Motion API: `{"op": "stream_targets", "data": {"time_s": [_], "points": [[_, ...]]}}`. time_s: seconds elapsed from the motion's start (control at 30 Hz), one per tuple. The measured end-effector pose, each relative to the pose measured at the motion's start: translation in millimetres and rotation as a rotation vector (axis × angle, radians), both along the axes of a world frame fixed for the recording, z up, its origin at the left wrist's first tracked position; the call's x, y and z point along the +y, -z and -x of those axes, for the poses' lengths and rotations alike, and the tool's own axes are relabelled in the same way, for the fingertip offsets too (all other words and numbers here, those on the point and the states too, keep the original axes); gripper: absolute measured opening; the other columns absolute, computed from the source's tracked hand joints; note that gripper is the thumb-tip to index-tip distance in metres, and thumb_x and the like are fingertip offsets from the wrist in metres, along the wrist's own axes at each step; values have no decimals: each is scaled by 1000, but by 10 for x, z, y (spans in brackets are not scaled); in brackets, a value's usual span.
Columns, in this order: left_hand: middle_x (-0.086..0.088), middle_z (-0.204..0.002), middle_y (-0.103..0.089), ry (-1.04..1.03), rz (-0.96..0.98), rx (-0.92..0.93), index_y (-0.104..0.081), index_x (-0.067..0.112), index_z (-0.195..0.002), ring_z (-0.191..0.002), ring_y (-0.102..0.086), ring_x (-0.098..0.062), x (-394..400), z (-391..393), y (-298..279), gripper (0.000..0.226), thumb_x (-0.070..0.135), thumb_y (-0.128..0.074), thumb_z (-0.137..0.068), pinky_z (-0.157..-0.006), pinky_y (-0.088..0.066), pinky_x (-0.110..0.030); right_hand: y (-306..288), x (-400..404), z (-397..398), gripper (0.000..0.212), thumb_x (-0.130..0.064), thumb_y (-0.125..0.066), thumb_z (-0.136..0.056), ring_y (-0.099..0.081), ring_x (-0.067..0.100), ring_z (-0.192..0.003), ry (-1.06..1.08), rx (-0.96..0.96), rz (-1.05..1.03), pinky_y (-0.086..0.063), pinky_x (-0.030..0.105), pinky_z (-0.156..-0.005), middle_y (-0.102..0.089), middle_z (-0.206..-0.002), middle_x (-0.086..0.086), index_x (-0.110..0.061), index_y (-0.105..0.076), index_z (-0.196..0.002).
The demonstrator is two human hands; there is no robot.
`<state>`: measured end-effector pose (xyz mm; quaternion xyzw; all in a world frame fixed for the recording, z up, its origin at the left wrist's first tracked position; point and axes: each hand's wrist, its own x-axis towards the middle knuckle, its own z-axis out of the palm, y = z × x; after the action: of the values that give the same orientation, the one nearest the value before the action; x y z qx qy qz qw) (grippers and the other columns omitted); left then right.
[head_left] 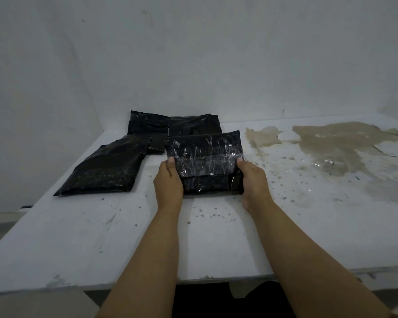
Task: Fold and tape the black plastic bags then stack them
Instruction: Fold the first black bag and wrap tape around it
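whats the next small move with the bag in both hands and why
Probably carry the taped bag forward and set it on the black bags at the back of the table. Clear tape already bands it, the left hand and right hand grip its ends, so it looks ready for stacking.

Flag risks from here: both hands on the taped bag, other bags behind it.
1. The left hand and right hand grip only the side edges of the taped bag; glossy plastic could slip.
2. The far bags lie uneven and overlapping, so a stack there might tilt.
3. The clear tape looks wrinkled; it might peel.
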<state>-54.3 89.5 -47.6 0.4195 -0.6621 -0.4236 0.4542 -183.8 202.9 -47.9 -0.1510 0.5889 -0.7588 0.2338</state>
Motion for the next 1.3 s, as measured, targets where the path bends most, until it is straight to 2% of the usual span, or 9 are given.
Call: {"op": "stream_targets", "data": {"time_s": [0.3,0.4,0.47,0.5,0.53,0.57,0.7,0.93,1.3], "points": [[8,-78,-56,86,-9,-109,-57,15,-89,-71,-50,-4,-10,-41,-5,41,54,-47,-95,-54,-32,-14,-25,16,-71,20,-33,-54,-95,-59,21,-105,63,-36,-5,-45,36,-97,-67,-106,3,-24,-70,-86],[5,-85,-56,54,-9,-89,-59,12,-95,-85,-53,-15,23,-49,-6,46,47,-32,-103,-61,-34,-19,-68,45,-114,37,-33,-52,-96,-58,31,-93,84,-42,-52,-45,37,-91,-63,-95,20,0,-67,-88],[1,-100,-58,41,-50,-73,-62,8,-112,-95,-53,-17,57,-60,-43,52,45,-26,-104,-77,-37,-22,-81,53,-128,51,-35,-52,-96,-55,30,-91,85,-27,-55,-43,37,-86,-45,-127,21,15,-54,-104],[-1,-108,-58,55,-76,-68,-60,8,-121,-99,-52,-17,65,-62,-61,55,47,-26,-104,-82,-36,-23,-103,60,-135,52,-37,-51,-95,-53,27,-90,79,-20,-58,-42,35,-83,-47,-104,-9,14,-54,-103],[-3,-113,-59,90,-89,-83,-58,9,-126,-102,-53,-18,65,-66,-73,57,52,-30,-101,-85,-36,-24,-125,59,-138,48,-39,-51,-95,-54,24,-93,68,-23,-76,-43,36,-86,-42,-121,29,8,-60,-97],[-2,-115,-60,137,-72,-118,-56,12,-127,-102,-53,-17,64,-72,-81,58,58,-41,-95,-85,-38,-26,-136,57,-135,40,-40,-51,-94,-58,26,-97,64,-38,-94,-47,40,-92,-63,-96,21,-3,-66,-88],[5,-112,-65,239,-79,-182,-56,19,-121,-101,-61,-14,16,-64,-99,82,68,-78,-59,-82,-46,-25,-243,101,-99,30,-39,-51,-94,-64,31,-95,34,-38,-110,-51,47,-92,-69,-99,12,-17,-64,-78],[-9,-105,-63,199,-30,-185,-56,6,-119,-90,-58,-21,75,28,-237,58,58,-47,-94,-72,-47,-31,-430,313,-107,38,-45,-51,-95,-67,34,-91,-114,-225,-1,-57,54,-77,-70,-97,14,-9,-62,-96],[-16,-128,-57,242,-266,-77,-58,9,-121,-112,-56,-35,254,565,-462,64,56,-20,-101,-100,-47,-48,-375,386,45,31,1,-67,-85,-66,32,-86,-79,-389,145,-60,34,-59,-66,-102,17,1,-56,-114]]}}
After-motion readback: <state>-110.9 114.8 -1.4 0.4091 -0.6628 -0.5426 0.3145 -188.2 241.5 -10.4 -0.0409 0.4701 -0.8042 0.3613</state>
